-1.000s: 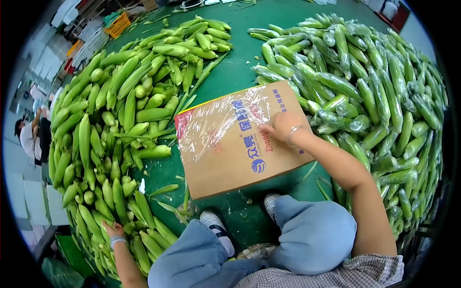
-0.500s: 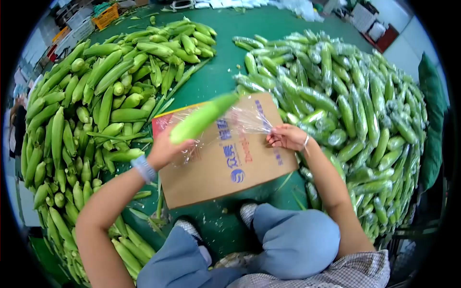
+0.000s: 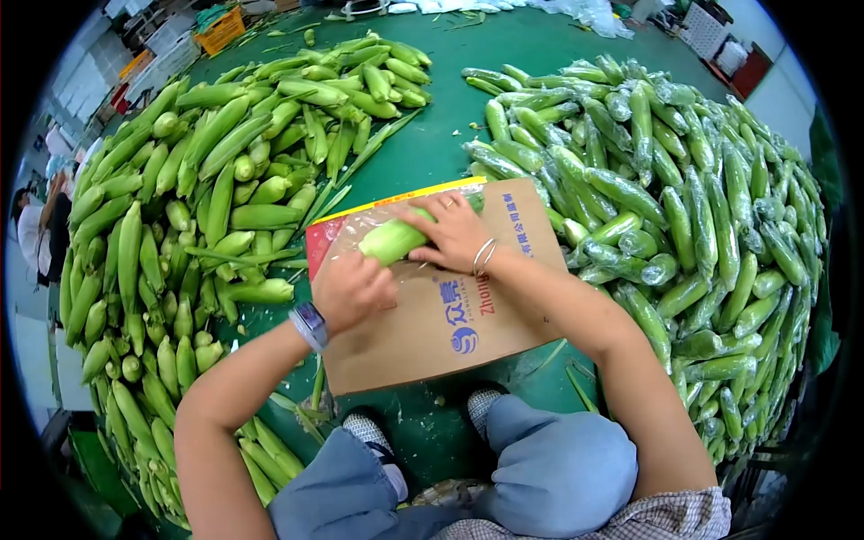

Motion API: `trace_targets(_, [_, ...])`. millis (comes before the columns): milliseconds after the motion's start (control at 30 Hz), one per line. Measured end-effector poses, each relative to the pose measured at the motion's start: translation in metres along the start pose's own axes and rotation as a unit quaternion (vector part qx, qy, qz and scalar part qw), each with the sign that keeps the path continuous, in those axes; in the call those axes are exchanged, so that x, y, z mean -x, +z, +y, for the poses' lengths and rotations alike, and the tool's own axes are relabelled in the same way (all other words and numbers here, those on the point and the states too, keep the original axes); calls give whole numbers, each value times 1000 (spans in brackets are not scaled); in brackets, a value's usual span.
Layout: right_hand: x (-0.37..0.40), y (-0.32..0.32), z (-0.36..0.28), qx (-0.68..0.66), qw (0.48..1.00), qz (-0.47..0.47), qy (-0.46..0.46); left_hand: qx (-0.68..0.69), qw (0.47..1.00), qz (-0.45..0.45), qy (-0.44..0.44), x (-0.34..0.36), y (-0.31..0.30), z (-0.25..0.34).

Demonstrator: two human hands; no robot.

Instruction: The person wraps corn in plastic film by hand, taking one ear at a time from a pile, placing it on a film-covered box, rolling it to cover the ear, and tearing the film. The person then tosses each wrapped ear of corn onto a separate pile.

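Observation:
An ear of corn (image 3: 392, 242) in pale green husk lies on a flat cardboard box (image 3: 396, 351) in front of me. Clear plastic film (image 3: 346, 236) shows beside the ear, over the box's left part. My right hand (image 3: 457, 232) is closed over the ear from above, its fingers covering the middle. At the ear's near end, my left hand (image 3: 353, 286) is closed in a fist at the edge of the film. Its fingertips are hidden, but it appears to pinch the film.
To the left rises a big heap of unwrapped corn (image 3: 256, 216). A heap of film-wrapped corn (image 3: 666, 207) stands to the right. Loose husk leaves (image 3: 310, 409) lie on the green floor (image 3: 432, 135). Orange crate (image 3: 219, 31) at the back left; a person (image 3: 40, 234) at far left.
The ear has come down onto the film on the box. My right hand has moved left from the film's edge onto the ear; my left hand has left the ear and closed near its end.

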State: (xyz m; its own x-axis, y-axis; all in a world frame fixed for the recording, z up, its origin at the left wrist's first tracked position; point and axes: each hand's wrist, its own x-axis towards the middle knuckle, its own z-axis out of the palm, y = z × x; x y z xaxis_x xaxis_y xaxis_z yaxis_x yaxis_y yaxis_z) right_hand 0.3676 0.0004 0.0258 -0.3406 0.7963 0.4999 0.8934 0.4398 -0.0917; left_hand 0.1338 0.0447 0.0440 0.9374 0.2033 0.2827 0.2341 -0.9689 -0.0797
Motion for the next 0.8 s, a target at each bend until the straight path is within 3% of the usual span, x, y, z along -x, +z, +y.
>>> trace_targets(67, [-9,0,-1,-8,1000,-18,4,1,999,4,-40,11,-7,23])
trace_targets(133, [-15,-5,0,-6,989,-127,74,-23,965,-20,-260,21,14,21])
trace_targets(200, [-16,-5,1,-12,985,-137,108,-4,968,-54,-246,35,26,7])
trace_targets(267, [-13,-13,-6,-5,973,-169,154,15,956,-180,-233,41,13,11])
trace_targets(333, [7,-20,-19,10,977,-161,137,74,947,-268,-161,83,-6,36])
trace_targets(400, [30,-30,-34,23,980,-151,128,180,897,-337,-223,139,-37,72])
trace_targets(467, [46,-41,-49,25,989,-131,68,320,843,-252,-352,157,-75,74])
trace_targets(533, [40,-40,-60,29,983,-145,107,248,888,-151,-356,145,-83,59])
trace_targets(633, [32,-29,-45,-11,980,-136,146,168,948,-16,-269,91,-57,49])
trace_targets(667, [28,-30,-43,-3,981,-135,141,128,960,-23,-246,75,-36,43])
trace_targets(733, [23,-33,-41,-46,959,-168,225,92,970,-27,-223,63,1,30])
trace_targets(800, [20,-31,-36,-43,951,-180,248,9,974,-101,-204,58,18,19])
